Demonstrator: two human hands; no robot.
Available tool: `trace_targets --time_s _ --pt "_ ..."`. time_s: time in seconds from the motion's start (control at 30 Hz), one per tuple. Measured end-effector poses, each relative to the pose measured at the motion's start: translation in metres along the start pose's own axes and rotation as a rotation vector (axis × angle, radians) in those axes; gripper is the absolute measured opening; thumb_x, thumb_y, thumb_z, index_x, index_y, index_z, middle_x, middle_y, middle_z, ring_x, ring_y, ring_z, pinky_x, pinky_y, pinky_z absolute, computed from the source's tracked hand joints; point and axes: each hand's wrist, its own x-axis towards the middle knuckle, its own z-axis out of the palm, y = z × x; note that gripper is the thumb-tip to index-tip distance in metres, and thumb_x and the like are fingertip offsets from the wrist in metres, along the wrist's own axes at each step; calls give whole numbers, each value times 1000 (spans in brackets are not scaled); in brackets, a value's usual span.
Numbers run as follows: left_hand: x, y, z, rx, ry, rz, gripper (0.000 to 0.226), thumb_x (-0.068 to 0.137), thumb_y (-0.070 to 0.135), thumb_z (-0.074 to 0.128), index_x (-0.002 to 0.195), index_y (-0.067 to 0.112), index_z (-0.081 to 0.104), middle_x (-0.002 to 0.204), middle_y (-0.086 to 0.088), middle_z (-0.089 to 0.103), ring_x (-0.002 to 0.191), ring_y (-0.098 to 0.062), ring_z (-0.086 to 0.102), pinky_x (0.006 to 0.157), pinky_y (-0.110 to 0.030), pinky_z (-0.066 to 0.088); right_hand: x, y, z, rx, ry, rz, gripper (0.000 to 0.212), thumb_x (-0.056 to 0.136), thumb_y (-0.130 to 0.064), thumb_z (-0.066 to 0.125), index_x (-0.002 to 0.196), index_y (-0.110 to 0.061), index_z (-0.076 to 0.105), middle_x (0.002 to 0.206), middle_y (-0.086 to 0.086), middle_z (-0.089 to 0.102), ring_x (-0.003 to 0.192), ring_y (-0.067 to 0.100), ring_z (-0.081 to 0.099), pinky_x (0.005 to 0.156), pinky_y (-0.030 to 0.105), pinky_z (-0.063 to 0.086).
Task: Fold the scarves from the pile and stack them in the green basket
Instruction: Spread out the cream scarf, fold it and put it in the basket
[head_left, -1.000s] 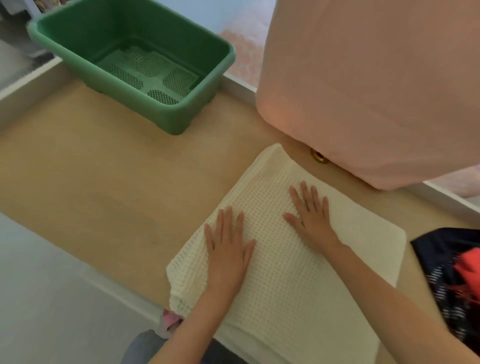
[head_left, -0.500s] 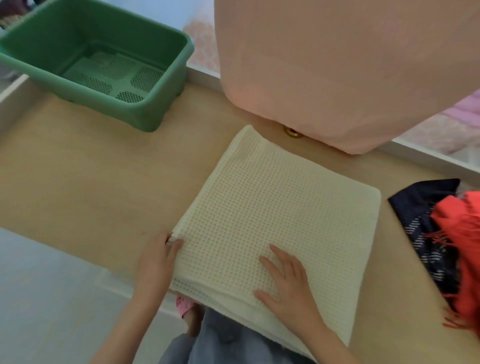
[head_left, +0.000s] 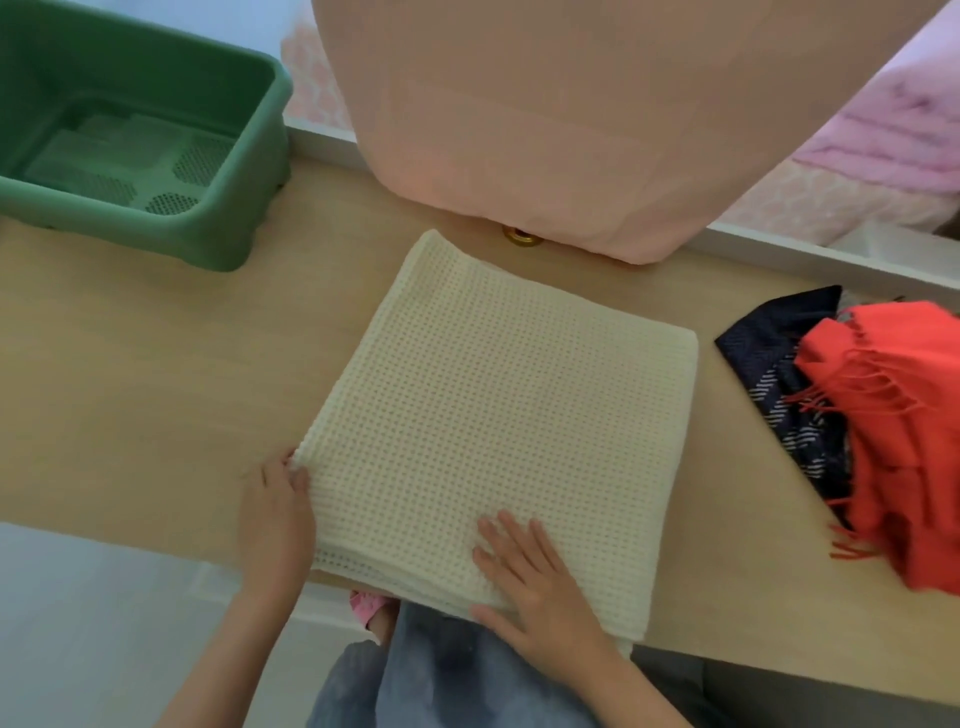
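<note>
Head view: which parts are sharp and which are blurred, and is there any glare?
In the head view, the cream scarf is sharp, its weave clear; the green basket and the orange scarf, near the edges, are smeared; the pink cloth is soft; light is even, without glare.

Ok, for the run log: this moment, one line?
cream scarf folded; left hand pinches corner; right hand flat on it; green basket empty

light wooden tabletop (head_left: 135, 374), pale grey floor (head_left: 78, 634), white ledge (head_left: 831, 255) behind, peach cloth (head_left: 545, 130) hanging above
</note>
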Motion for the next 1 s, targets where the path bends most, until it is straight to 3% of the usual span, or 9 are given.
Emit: trace_targets --time_s 0.07,0.2,0.33,0.4,0.47,0.6,0.77,0.9,1.0 --pt "0 -3 3 164 86 214 42 89 -4 53 131 0 47 124 -26 50 111 -40 46 94 -47 34 -17 4 0 0 -88 36 56 100 -46 38 147 -18 34 158 4 19 146 21 15 114 44 14" --pt "-16 17 12 157 72 613 38 87 0 54 124 6 54 132 -15 50 122 -36 44 103 -48 35 -59 15 -29 288 184 441 50 93 -34 49 141 -40 36 150 -12 29 138 9 28 115 22 18" --pt "-65 57 52 70 -395 961 35 90 31 46 123 21 55 131 1 52 125 -20 45 104 -49 39 -107 28 -30 455 308 757 72 82 -9 68 123 -61 40 127 -18 40 121 7 43 105 7 25" --pt "-93 72 77 154 -623 1166 52 84 39 56 133 25 45 144 2 43 134 -18 37 116 -44 20 -119 27 -27 541 293 782 76 80 -2 72 119 -60 43 121 -25 41 112 5 50 100 14 37" --pt "-116 85 94 290 -791 1285 82 79 42 65 148 28 22 159 3 13 147 -16 6 118 -38 -8 -122 24 -25 594 313 796 67 79 -2 73 115 -52 48 114 -28 45 105 4 56 92 15 44" --pt "-141 104 111 432 -820 1366 118 73 39 75 150 28 -13 157 0 -22 143 -17 -25 112 -44 -20 -114 22 -25 567 385 851 33 83 -11 72 100 -37 60 108 -22 55 96 -1 59 82 8 43" --pt "-150 105 127 540 -693 1372 123 60 34 80 153 24 1 160 -10 -4 147 -28 -3 112 -59 8 -122 21 -20 466 421 808 4 92 -23 58 91 -26 60 93 -17 57 84 3 60 71 26 51" --pt "-148 113 130 473 -742 1307 93 74 49 52 152 28 7 159 -7 11 145 -27 -2 104 -68 26 -136 3 -24 384 512 696 10 96 -32 45 93 -27 53 96 -15 55 85 1 55 74 16 44" --pt "-144 117 132 576 -823 1335 94 78 55 46 151 30 -8 159 -6 -12 142 -26 -23 108 -71 2 -151 -4 -3 300 430 695 10 94 -33 46 92 -27 54 101 -12 56 88 2 54 74 15 43"
